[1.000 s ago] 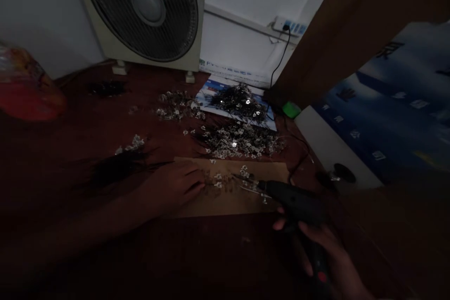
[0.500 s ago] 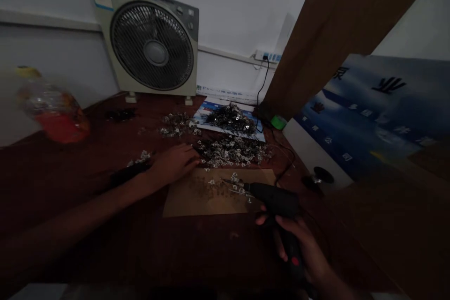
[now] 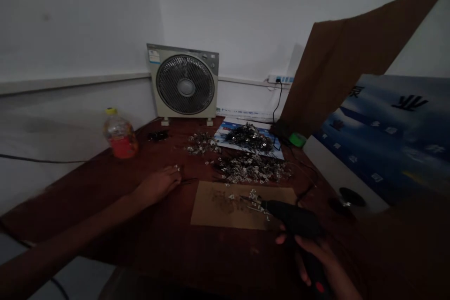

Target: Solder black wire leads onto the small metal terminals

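Note:
My right hand is wrapped around the grip of a black pistol-shaped soldering gun. Its thin tip points left over a brown cardboard sheet, where a few small silver parts lie close to the tip. Left of the sheet, low over the table, my left hand has its fingers closed. A small silver part shows at its fingertips, and a thin dark wire sticks out to the right. Behind the cardboard spreads a pile of small silver parts with dark wires.
Another heap rests on a blue-and-white printed sheet, with a smaller cluster to its left. A box fan, a bottle with red label, green tape and a printed panel border the dark red table.
My left hand has drawn back leftward from the pile, with a small silver part now showing at its fingertips. My right hand keeps the soldering gun over the cardboard. The whole view has shifted.

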`<state>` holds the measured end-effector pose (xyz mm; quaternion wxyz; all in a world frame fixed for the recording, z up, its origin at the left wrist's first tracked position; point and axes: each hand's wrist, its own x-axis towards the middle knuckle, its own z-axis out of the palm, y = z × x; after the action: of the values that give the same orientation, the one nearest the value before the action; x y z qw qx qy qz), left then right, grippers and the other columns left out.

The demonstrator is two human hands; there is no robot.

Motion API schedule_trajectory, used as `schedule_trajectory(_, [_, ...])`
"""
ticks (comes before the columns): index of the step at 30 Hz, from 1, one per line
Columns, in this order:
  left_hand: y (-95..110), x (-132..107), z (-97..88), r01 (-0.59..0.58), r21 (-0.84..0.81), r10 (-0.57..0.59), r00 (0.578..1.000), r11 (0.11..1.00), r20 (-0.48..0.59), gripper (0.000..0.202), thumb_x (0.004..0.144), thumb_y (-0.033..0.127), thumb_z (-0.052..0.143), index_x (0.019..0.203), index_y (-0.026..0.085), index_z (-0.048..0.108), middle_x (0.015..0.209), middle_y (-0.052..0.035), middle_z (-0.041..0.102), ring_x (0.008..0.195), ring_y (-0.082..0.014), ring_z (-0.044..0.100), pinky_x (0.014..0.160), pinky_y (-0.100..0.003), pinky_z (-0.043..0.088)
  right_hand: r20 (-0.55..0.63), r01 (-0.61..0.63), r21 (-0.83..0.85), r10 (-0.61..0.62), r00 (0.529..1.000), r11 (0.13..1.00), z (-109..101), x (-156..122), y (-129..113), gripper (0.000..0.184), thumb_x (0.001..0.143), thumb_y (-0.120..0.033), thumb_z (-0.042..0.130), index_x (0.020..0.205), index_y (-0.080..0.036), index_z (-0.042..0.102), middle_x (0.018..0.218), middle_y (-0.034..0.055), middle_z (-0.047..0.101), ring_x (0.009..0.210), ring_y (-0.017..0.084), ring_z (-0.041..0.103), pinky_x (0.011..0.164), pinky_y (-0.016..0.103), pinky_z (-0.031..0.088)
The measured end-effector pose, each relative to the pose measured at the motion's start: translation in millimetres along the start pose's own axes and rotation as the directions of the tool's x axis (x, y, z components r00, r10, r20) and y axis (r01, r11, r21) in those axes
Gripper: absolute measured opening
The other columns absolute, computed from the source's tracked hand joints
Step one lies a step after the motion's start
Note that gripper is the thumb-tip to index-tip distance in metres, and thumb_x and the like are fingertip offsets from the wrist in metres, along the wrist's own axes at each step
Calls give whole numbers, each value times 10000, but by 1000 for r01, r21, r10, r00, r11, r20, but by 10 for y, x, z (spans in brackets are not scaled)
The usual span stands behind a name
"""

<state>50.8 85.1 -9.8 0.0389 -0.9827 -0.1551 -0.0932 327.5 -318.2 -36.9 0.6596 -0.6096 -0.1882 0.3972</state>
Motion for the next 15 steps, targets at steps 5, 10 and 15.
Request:
schedule_trajectory(5, [23, 69, -1, 22, 26, -22, 1000, 999, -15, 247, 1060, 195, 433, 1006, 160, 671, 1086, -138, 710, 1018, -274, 664, 980, -421, 514, -5, 38, -27, -38, 999, 999, 25, -4, -15, 558, 840, -600, 822, 1099, -108, 766, 991, 152, 849, 362, 56, 549, 339, 158, 381])
schedule_trajectory(10, [10, 102, -52, 22, -51, -24, 999, 998, -37, 285, 1065, 199, 373, 903, 176, 606, 957, -121, 666, 881, -257, 603, 867, -395, 478, -40, 44, -7, -45, 998, 999, 105, -70, -89, 505, 857, -538, 820, 1112, -104, 779, 989, 116, 848, 364, 34, 546, 348, 138, 378])
schedule_trajectory(15, [72, 213, -128, 33, -192, -48, 996, 981, -71, 325, 1108, 285, 299, 934, 186, 555, 938, -75, 643, 832, -205, 581, 788, -328, 459, -67, 28, 31, -26, 997, 999, 138, -97, -123, 487, 835, -518, 851, 1094, -113, 777, 960, 94, 847, 351, 17, 528, 361, 128, 388])
